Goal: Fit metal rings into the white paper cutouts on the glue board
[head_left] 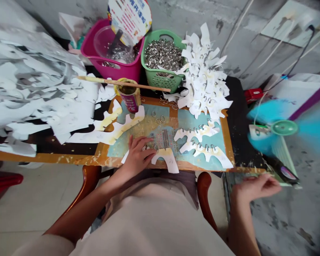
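My left hand (140, 156) rests on a white paper cut-out (166, 160) on a painted wooden board (228, 142), its fingertips beside a small metal ring (156, 148). Two more cut-outs (206, 149) with rows of rings lie to its right. My right hand (256, 186) is blurred, fingers curled, at the board's right end above a dark booklet (288, 174). Behind the board, a tall stack of ringed cut-outs (205, 74) stands beside a glue tin (129, 96) with a wooden-handled brush (122, 82) across it.
A green basket of metal rings (162, 57) and a magenta basket (109, 53) stand at the back. A heap of paper cut-outs (34, 89) fills the left. A spinning blue fan (272, 128) stands at the right, with chair arms (204, 192) below the board.
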`<state>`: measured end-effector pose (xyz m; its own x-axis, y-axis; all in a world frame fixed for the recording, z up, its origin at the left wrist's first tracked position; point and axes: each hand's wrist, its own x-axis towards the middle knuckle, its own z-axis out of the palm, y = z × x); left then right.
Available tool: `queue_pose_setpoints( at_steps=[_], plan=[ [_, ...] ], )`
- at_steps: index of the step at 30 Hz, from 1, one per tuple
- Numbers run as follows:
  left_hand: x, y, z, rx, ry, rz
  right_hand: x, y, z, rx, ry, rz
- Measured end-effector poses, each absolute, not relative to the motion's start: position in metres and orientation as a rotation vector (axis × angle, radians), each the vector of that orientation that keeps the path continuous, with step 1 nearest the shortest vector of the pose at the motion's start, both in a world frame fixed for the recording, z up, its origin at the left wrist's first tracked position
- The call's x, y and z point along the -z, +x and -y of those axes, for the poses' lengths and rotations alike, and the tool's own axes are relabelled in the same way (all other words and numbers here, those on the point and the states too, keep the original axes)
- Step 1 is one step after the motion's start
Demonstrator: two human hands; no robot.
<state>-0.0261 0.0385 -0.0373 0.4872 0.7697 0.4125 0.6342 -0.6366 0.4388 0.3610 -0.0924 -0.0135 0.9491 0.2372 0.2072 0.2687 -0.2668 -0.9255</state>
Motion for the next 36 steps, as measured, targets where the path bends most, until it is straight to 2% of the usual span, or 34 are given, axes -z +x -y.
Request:
queue_pose_setpoints(
  at_steps=[1,2,5,8,13,23,27,33,36],
  plan=[
    [0.038,-0.026,-0.039,-0.867,2.505,-1.193,0.005,0.35,0.085,0.279,-1.792,0.483],
    [0.038,-0.027,-0.039,-0.865,2.505,-1.179,-0.002,0.336,0.075,0.28,-1.793,0.675],
    [0.039,-0.026,-0.039,-0.86,2.49,-1.145,-0.015,0.282,0.042,-0.245,-1.775,1.387],
    [0.038,-0.025,-0.038,-0.859,2.472,-1.157,-0.011,0.227,0.005,-0.594,-1.427,1.963],
    [0.04,-0.023,-0.036,-0.856,2.464,-1.214,-0.003,0.178,-0.037,-0.641,-1.417,2.513],
    [0.041,-0.023,-0.037,-0.734,2.36,-1.235,-0.023,0.172,-0.056,-0.721,-1.555,2.792],
    [0.037,-0.022,-0.04,-0.693,2.302,-1.25,-0.019,0.173,-0.063,-0.762,-1.456,2.813],
    [0.023,-0.019,-0.041,-0.608,2.326,-1.274,-0.001,0.176,-0.042,-0.579,-1.418,2.752],
    [0.023,-0.02,-0.041,-0.632,2.352,-1.244,0.003,0.184,-0.026,-0.605,-1.42,2.665]
  ],
)
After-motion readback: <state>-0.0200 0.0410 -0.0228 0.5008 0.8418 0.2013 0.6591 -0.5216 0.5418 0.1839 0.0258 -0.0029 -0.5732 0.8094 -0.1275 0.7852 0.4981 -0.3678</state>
